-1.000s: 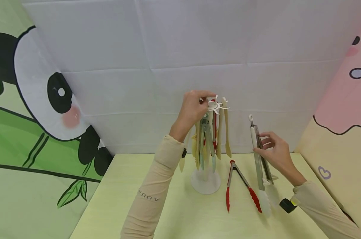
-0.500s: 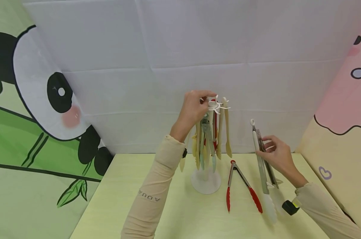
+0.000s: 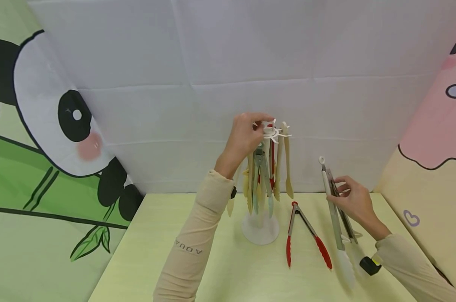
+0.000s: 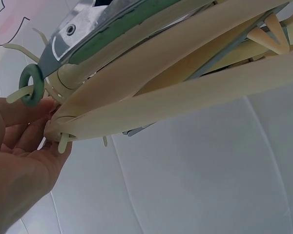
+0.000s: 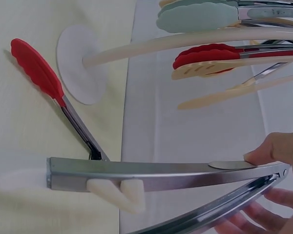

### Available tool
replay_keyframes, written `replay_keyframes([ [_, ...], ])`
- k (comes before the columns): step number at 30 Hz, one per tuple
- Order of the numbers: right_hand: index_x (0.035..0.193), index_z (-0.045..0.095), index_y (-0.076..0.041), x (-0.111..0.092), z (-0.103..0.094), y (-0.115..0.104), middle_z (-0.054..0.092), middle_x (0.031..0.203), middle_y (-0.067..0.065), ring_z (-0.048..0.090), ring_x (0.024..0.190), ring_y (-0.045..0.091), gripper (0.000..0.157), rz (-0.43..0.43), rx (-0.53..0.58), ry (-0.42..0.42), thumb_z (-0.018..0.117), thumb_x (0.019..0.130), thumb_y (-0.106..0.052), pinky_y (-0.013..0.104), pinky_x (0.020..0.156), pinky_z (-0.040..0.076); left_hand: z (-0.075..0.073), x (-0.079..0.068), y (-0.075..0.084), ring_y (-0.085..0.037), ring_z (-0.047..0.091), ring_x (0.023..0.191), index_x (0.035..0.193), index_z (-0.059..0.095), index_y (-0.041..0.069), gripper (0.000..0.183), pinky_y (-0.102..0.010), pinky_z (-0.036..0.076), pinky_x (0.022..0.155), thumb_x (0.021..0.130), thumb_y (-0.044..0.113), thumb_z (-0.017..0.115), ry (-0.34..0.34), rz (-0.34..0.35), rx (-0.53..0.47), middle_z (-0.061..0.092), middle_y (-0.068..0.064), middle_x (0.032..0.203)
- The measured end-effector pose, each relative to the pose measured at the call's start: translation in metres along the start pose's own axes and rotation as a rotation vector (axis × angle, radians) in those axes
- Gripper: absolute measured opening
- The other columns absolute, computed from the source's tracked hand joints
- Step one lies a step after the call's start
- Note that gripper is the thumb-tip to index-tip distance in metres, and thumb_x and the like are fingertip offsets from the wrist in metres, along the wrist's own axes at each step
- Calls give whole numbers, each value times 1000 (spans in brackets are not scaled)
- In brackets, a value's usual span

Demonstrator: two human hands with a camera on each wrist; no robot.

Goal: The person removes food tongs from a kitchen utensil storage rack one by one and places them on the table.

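Observation:
My left hand [image 3: 243, 136] holds the top of a white utensil stand [image 3: 260, 230], thumb and fingers at its hooked ring. In the left wrist view those fingers are also at the upper end of beige tongs [image 4: 151, 114], right beside the hook. Green tongs [image 4: 110, 53] hang from a neighbouring hook. My right hand [image 3: 352, 201] grips metal tongs with white tips [image 3: 346, 268] by their upper part, ring end up and tips pointing down toward the table. The right wrist view shows my thumb on one metal arm [image 5: 161, 170] and fingers behind the other.
Red-tipped tongs [image 3: 321, 251] lie spread on the pale yellow table [image 3: 137, 260], between the stand and my right hand. Several utensils hang around the stand, among them a beige slotted turner [image 5: 205, 70] and red-ended tongs [image 5: 200, 56]. A white cloth backdrop [image 3: 212, 54] stands behind.
My right hand has moved slightly down and to the right with the white-tipped tongs. The left hand stays on the stand's top, and the red-tipped tongs lie as before.

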State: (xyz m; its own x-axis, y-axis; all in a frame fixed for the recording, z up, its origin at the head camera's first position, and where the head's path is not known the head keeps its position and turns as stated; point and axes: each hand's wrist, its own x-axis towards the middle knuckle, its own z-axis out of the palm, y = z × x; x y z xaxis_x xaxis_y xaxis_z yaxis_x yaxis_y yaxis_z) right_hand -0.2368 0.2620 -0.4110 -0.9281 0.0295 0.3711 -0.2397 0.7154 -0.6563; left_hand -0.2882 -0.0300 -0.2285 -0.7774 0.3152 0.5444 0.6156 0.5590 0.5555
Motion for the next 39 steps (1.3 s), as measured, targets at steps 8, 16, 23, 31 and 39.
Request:
replay_keyframes([
  [8, 113, 57, 0, -3, 3, 8, 64, 88, 19, 61, 73, 29, 44, 26, -29, -14, 75, 76, -18, 33, 57, 45, -1, -1, 1, -13, 29, 52, 108, 73, 8, 42, -21, 24, 46, 87, -11, 42, -3, 3, 1, 68, -13, 105],
  [16, 113, 57, 0, -6, 7, 16, 64, 88, 19, 61, 74, 30, 45, 43, -50, -35, 76, 76, -19, 32, 54, 43, -2, -1, 3, -15, 35, 56, 108, 73, 8, 42, -20, 25, 48, 86, -12, 43, -5, 2, 2, 69, -11, 101],
  [23, 113, 56, -1, -10, 10, 24, 63, 88, 17, 59, 73, 27, 44, 59, -67, -59, 74, 77, -18, 32, 52, 41, -2, -1, 4, -15, 38, 60, 107, 73, 8, 42, -20, 26, 49, 85, -13, 43, -3, -3, -1, 69, -10, 97],
  [31, 114, 55, 0, -10, 15, 29, 63, 86, 17, 56, 62, 22, 47, 95, -83, -98, 74, 76, -21, 32, 48, 39, -3, -2, 4, -16, 38, 58, 108, 73, 7, 42, -20, 26, 48, 86, -13, 42, -9, -1, -5, 69, -13, 103],
  [39, 114, 54, -1, -10, 24, 39, 62, 83, 15, 52, 55, 19, 45, 132, -94, -142, 72, 77, -21, 32, 46, 38, -3, -2, 3, -15, 37, 58, 107, 73, 8, 42, -20, 26, 49, 87, -11, 42, -10, -5, 0, 69, -11, 102],
])
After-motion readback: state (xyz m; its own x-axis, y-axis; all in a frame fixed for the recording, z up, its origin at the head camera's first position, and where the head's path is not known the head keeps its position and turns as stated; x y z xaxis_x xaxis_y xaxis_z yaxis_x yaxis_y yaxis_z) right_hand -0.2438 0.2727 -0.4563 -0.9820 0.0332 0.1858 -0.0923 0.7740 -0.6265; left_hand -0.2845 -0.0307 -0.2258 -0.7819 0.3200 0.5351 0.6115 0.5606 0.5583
